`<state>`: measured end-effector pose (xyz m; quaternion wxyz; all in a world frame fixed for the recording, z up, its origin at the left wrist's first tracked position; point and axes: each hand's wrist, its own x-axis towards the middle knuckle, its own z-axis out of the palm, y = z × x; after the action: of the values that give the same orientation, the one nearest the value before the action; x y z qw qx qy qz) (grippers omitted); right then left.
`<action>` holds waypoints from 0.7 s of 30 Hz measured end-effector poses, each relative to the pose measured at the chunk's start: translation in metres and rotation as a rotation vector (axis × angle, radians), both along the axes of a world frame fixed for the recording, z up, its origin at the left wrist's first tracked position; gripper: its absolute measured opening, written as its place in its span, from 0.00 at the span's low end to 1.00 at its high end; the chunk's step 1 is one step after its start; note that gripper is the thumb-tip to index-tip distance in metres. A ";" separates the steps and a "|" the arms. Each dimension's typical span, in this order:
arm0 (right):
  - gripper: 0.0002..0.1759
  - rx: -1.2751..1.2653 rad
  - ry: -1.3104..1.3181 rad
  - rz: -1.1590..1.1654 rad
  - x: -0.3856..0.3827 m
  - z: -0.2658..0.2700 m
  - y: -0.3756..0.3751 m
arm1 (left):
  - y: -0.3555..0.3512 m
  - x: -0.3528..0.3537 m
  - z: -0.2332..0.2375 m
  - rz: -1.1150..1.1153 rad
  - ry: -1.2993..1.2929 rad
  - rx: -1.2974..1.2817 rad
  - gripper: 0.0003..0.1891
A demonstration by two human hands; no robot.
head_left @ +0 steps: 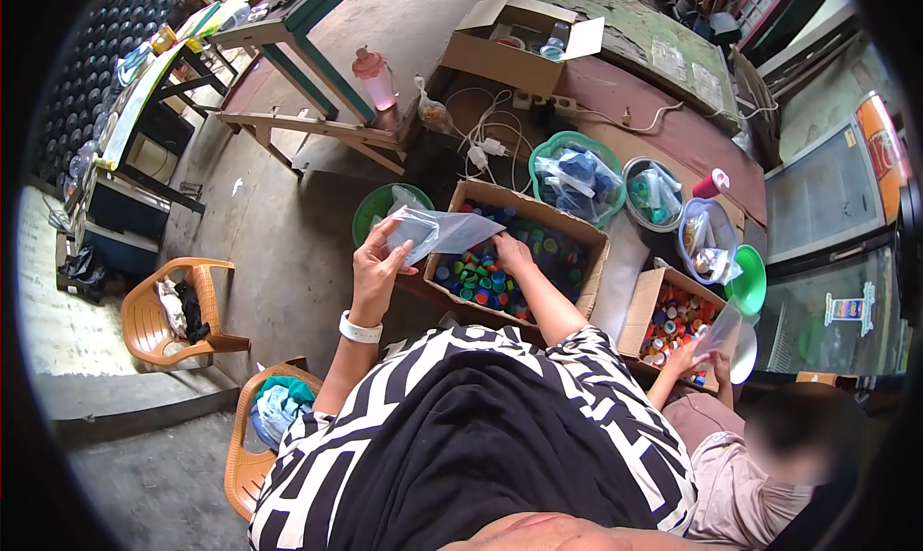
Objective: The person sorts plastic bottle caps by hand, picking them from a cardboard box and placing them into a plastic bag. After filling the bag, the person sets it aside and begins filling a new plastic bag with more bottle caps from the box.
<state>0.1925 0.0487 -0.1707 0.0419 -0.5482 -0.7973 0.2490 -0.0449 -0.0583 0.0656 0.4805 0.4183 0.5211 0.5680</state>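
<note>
A clear plastic bag (444,234) stretches between my two hands above a cardboard box (594,267) of bottle caps (486,280). My left hand (378,261) grips the bag's left end between thumb and fingers, with a white band on the wrist. At the bag's right end, my right hand (513,253) has its fingers closed at the corner; the fingertips are partly hidden. Blue, green and red caps lie loose in the box below. No caps can be made out inside the bag.
Beside me on the right, a co-worker (716,445) holds another clear bag (719,332) by a smaller box of caps (678,320). Bagged items fill a green basin (615,205) and a dark bucket (630,200). Plastic chairs (159,325) stand left; cables (495,133) lie ahead.
</note>
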 end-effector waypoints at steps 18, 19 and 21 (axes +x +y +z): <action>0.08 -0.056 0.448 -0.396 0.016 0.025 -0.031 | 0.048 0.002 -0.013 -0.219 0.019 0.016 0.24; 0.08 -0.138 0.576 -0.499 0.018 0.030 -0.032 | 0.052 0.004 -0.011 -0.240 0.027 0.011 0.24; 0.07 -0.173 0.626 -0.636 0.033 0.033 -0.040 | 0.059 0.008 -0.013 -0.260 0.015 0.009 0.25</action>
<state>0.2252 0.0092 -0.1379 0.3095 -0.6657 -0.5146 0.4430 -0.0369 0.0002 0.0530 0.5442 0.4886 0.4633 0.5005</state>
